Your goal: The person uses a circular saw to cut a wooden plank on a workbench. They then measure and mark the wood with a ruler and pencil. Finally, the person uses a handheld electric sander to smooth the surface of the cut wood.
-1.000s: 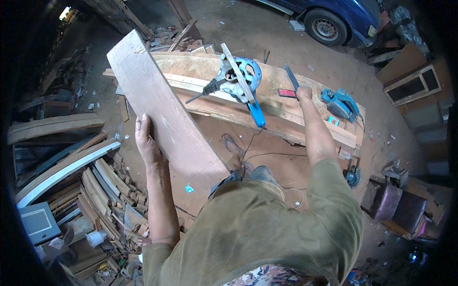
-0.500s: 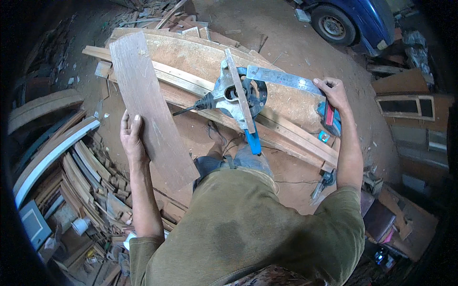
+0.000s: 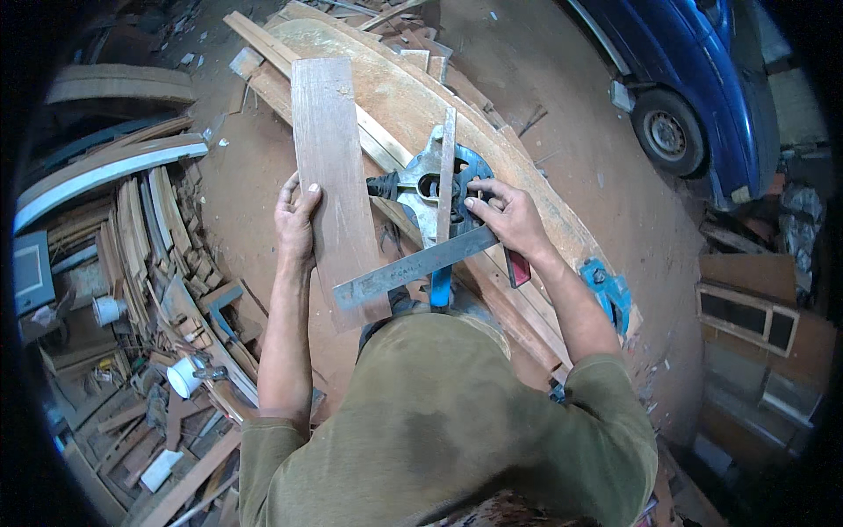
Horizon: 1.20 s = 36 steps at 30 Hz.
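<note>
My left hand [image 3: 296, 218] is closed on the left edge of a flat brown wooden board [image 3: 334, 149], its thumb lying on the upper face. My right hand [image 3: 507, 218] is closed on a try square with a steel blade [image 3: 413, 268] and a red and dark stock [image 3: 517, 268]. The blade slants down to the left and its tip overlaps the board's near end. Just beyond the blade is a silver and black power tool [image 3: 423, 189] with a blue handle [image 3: 441, 288]. A narrow wood strip [image 3: 447, 167] lies across it.
Long planks [image 3: 378, 140] and a wide dusty slab [image 3: 408, 104] run beneath the tool. A teal power tool [image 3: 608, 292] sits to the right. Wood offcuts [image 3: 132, 237] and a white bucket [image 3: 184, 378] crowd the left. A blue car [image 3: 694, 88] stands at the far right.
My right hand has brought the try square in from the right, swinging its blade over the board's near end. The board is held more upright in the view, which has also shifted.
</note>
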Each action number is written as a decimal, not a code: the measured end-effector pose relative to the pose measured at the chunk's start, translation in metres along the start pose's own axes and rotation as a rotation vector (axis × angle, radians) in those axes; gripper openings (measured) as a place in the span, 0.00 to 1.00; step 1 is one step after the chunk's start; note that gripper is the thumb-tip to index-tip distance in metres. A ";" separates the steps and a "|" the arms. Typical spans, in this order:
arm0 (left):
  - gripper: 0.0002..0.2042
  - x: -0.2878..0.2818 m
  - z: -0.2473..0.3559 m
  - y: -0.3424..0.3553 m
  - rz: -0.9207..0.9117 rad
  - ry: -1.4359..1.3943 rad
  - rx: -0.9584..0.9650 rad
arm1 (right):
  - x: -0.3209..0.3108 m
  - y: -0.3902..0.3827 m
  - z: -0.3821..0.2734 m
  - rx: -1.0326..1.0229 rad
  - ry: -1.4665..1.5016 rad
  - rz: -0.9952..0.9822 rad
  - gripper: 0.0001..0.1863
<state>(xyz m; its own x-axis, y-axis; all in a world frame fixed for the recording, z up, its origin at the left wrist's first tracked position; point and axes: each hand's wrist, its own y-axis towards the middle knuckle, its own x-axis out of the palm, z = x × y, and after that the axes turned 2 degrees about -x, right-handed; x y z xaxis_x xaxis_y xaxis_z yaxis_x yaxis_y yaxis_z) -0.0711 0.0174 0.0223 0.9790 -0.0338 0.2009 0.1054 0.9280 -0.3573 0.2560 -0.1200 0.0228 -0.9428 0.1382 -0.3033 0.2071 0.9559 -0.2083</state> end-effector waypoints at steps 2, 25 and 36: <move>0.29 -0.002 -0.005 0.000 0.025 0.003 0.010 | 0.002 0.002 -0.005 -0.107 -0.152 0.008 0.16; 0.31 -0.001 -0.006 -0.004 0.053 0.030 -0.019 | 0.004 0.018 -0.041 -0.041 -0.426 -0.132 0.11; 0.30 -0.004 -0.006 -0.001 0.047 0.029 -0.022 | 0.005 0.018 -0.035 -0.112 -0.366 -0.063 0.17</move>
<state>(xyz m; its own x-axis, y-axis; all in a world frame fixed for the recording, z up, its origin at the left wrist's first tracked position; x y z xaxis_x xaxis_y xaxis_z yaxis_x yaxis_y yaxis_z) -0.0741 0.0144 0.0159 0.9877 -0.0016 0.1566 0.0626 0.9206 -0.3855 0.2458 -0.0928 0.0504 -0.7931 -0.0037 -0.6091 0.1031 0.9847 -0.1402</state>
